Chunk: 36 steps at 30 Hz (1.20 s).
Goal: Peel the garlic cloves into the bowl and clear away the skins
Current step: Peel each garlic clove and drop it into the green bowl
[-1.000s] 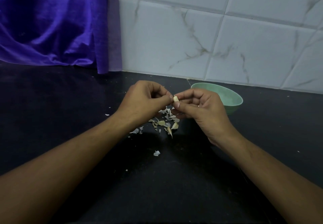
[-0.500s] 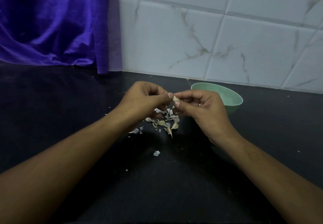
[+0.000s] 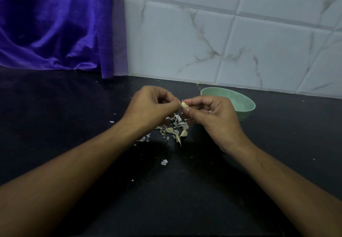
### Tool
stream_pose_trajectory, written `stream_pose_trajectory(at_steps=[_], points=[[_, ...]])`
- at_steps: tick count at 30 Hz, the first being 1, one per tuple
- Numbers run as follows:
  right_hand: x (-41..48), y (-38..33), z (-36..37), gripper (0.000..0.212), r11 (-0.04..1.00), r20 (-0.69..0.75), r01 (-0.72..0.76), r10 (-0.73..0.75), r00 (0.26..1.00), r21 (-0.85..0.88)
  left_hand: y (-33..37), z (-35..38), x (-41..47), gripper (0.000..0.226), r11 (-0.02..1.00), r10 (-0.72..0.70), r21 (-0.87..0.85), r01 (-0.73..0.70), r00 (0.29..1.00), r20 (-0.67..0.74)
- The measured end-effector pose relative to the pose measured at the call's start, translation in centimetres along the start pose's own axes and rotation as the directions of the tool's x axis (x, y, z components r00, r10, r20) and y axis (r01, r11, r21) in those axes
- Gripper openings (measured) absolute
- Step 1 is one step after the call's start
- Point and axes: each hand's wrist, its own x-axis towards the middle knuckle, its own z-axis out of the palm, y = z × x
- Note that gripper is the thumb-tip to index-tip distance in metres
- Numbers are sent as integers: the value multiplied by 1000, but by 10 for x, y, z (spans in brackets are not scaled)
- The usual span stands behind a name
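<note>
My right hand (image 3: 209,118) pinches a small pale garlic clove (image 3: 184,105) between thumb and forefinger, above the dark counter. My left hand (image 3: 149,107) has its fingers curled, and its fingertips pinch at the clove's left end, where a bit of skin shows. Beneath both hands lies a pile of garlic skins (image 3: 174,127) with a few pale pieces among them. A light green bowl (image 3: 244,103) stands just behind my right hand, partly hidden by it; its contents cannot be made out.
A stray skin flake (image 3: 164,162) lies nearer to me on the black counter (image 3: 74,111), with tiny bits scattered around. A purple cloth (image 3: 55,24) hangs at the back left. White marbled tiles (image 3: 222,33) form the wall behind.
Both hands stay together over the skin pile with only small finger movements on the clove. The clove has turned slightly between the fingertips.
</note>
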Motion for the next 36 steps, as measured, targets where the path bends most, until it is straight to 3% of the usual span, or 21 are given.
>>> stream_pose_trajectory(at_steps=[3, 8, 13, 22, 26, 28, 36], points=[[1, 0, -1, 16, 1000, 13, 4, -4, 1000, 11, 1, -1, 0, 10, 1000, -2, -17, 2, 1000, 14], [1, -1, -2, 18, 999, 28, 26, -26, 999, 24, 6, 0, -3, 17, 978, -81, -185, 92, 995, 66], [0, -1, -1, 18, 999, 41, 31, -32, 999, 36, 8, 3, -5, 11, 934, -160, -306, 183, 982, 99], [0, -4, 3, 13, 986, 33, -43, 38, 999, 163, 4, 3, -4, 6, 979, -71, -188, 84, 995, 74], [1, -7, 1, 7, 972, 15, -96, 95, 995, 214, 6, 2, -4, 23, 980, 3, -199, 9, 998, 58], [2, -8, -2, 8, 962, 11, -132, 133, 991, 239, 8, 1, -4, 22, 983, 45, -181, -31, 996, 72], [2, -8, -3, 9, 983, 17, -105, 103, 994, 151, 6, -3, -2, 11, 988, 26, -153, -15, 997, 74]])
